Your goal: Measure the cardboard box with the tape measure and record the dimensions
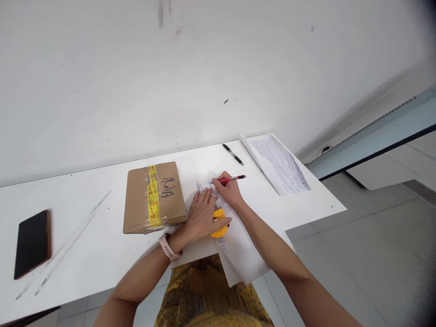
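Observation:
My right hand [229,190] is closed round a red pen [233,179] with a black end, its tip hidden or too small to make out at the far end of a written sheet of paper [245,247]. Flat on that sheet lies my left hand [203,213], fingers stretched out and thumb apart, just beside the writing spot. A yellow tape measure [220,226] sits on the paper under the left thumb, partly covered by it. The sheet's near end hangs over the table edge. Left of my hands stands a closed cardboard box [139,195] with yellow printed tape and black handwriting.
A black pen [233,154] lies towards the wall on the white table [91,240]. More written paper [277,165], curled at its left side, rests at the right end. A dark phone or tablet [33,244] lies far left. The wall [136,91] bounds the table's back.

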A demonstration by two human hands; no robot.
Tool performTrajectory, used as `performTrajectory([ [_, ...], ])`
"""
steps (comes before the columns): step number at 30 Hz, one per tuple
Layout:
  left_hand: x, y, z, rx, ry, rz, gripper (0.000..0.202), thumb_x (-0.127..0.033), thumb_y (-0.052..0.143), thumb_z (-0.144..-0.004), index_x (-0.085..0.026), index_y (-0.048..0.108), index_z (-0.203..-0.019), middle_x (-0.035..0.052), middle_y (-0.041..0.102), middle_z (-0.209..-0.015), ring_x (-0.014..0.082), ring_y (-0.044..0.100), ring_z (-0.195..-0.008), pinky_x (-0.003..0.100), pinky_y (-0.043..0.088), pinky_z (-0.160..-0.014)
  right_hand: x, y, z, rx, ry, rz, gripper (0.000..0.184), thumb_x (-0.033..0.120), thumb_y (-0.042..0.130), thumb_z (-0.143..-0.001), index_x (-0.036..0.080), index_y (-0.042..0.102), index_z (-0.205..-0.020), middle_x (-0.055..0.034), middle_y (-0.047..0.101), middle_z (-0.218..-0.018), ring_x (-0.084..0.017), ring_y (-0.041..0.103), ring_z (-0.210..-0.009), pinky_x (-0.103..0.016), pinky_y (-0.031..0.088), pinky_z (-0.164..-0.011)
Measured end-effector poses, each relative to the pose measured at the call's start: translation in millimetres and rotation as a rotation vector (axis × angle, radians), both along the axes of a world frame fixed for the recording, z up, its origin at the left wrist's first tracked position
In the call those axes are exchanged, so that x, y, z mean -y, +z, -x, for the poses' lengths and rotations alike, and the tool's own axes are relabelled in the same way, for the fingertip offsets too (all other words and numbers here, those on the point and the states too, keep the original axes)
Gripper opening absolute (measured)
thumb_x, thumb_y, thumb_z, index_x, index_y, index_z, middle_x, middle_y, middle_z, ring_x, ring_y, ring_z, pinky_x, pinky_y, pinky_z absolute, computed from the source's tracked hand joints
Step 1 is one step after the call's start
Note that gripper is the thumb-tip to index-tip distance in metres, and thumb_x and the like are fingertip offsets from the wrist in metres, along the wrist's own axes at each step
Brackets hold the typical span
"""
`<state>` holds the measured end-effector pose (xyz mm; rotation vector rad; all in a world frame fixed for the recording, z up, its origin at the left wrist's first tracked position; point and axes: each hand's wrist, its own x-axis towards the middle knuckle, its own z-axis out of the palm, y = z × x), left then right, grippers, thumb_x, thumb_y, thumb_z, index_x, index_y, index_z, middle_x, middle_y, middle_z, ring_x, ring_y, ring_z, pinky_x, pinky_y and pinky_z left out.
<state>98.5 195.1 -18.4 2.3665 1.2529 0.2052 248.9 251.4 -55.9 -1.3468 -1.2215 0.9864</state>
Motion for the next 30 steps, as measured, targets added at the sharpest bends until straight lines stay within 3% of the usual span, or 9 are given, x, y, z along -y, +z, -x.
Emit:
performTrajectory([
  [6, 0.0, -1.2, -0.3, 0.009, 0.005, -0.023, 0.063, -0.060, 0.059, -0.088, -0.012, 0.055, -0.129, 0.0240, 0.040, -0.156, 0.0354, 0.030, -0.149, 0.058, 0.012, -0.122, 1.5, -0.3, -0.7, 0.163, 0.007, -0.022, 0.027, 0.035, 0.059, -0.079, 0.025, 0.039, -0.064, 0.0067, 0.037, -0.053, -0.013, 0.034, -0.053, -0.027, 0.030, -0.052],
  [30, 1.7, 0.9, 0.1, 0.067, 0.002, -0.019, 0.052, -0.055, 0.056, -0.090, -0.019, 0.054, -0.127, 0.0197, 0.043, -0.155, 0.0362, 0.032, -0.148, 0.061, 0.014, -0.121, 1.8, -1.0, 0.1, 0.162, 0.029, -0.021, 0.026, 0.033, 0.059, -0.078, 0.025, 0.038, -0.064, 0.0063, 0.036, -0.055, -0.013, 0.034, -0.055, -0.027, 0.031, -0.053],
])
